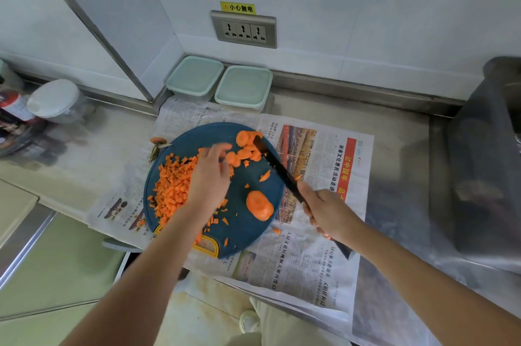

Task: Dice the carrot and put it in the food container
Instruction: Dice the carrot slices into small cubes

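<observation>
A steel desk [394,131] carries a spread newspaper [318,247], and on the newspaper lies a round blue cutting board [197,134]. Behind it, against the wall, stand one food container [194,77] and a second food container [244,87], touching side by side, both with the lid on.

On the board, the diced carrot [172,190] makes a heap on the left side. A thick carrot stub [259,204] lies near the right edge, and the carrot slices [245,148] lie at the far edge.

The slices are just ahead of the left hand [208,176], a little to the right of it. This hand reaches across the dice, palm down, and its fingers [222,148] are stretched and loose, grasping nothing. They are blurred, so contact with the slices cannot be told.

The knife [279,169] runs diagonally, its tip at the slices and its handle toward the person. The right hand [327,210] is clenched around the handle, beside the board. The left hand is probably the nearer one to gather the slices for dicing.
</observation>
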A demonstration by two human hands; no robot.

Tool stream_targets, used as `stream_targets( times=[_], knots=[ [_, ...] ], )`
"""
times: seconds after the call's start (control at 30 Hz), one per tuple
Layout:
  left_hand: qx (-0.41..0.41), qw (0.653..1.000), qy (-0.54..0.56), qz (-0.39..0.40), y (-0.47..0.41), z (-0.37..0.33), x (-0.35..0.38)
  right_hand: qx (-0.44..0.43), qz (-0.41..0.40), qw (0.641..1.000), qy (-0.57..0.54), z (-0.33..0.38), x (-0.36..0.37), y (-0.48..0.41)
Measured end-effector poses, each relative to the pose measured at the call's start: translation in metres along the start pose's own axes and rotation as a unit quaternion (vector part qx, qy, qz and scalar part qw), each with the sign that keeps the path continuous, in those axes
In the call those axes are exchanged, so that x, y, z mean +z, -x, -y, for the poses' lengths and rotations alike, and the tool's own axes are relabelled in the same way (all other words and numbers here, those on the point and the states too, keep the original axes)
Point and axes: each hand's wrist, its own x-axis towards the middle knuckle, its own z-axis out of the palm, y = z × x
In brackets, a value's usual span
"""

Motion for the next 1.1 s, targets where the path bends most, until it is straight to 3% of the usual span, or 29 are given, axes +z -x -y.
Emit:
stream_targets(
  times=[0.17, 0.23, 0.6, 0.73, 0.9, 0.97, 1.03, 1.1],
  knots=[
    [0.069, 0.979, -0.102, 0.162, -0.078, 0.000, 0.006, 0.038, -0.014, 0.995, -0.086, 0.003, -0.004, -0.011],
    [0.095, 0.966, -0.147, 0.191, -0.090, -0.002, 0.010, 0.046, -0.013, 0.994, -0.096, 0.001, -0.004, -0.012],
    [0.046, 0.986, -0.111, 0.117, -0.088, 0.010, 0.003, 0.049, -0.010, 0.995, -0.091, -0.001, -0.002, -0.003],
    [0.048, 0.979, -0.128, 0.152, -0.082, 0.019, -0.011, 0.056, 0.013, 0.995, -0.086, -0.001, 0.000, 0.006],
    [-0.074, 0.996, 0.006, 0.054, -0.056, 0.004, -0.031, 0.069, 0.023, 0.994, -0.085, -0.009, -0.001, 0.019],
    [-0.167, 0.969, 0.155, 0.091, -0.036, -0.015, -0.036, 0.071, 0.029, 0.994, -0.079, -0.014, 0.001, 0.024],
    [-0.273, 0.901, 0.291, 0.168, -0.007, -0.031, -0.032, 0.068, 0.037, 0.995, -0.068, -0.019, 0.005, 0.029],
    [-0.341, 0.846, 0.364, 0.188, 0.019, -0.035, -0.020, 0.057, 0.036, 0.996, -0.055, -0.021, 0.010, 0.031]
  ],
)
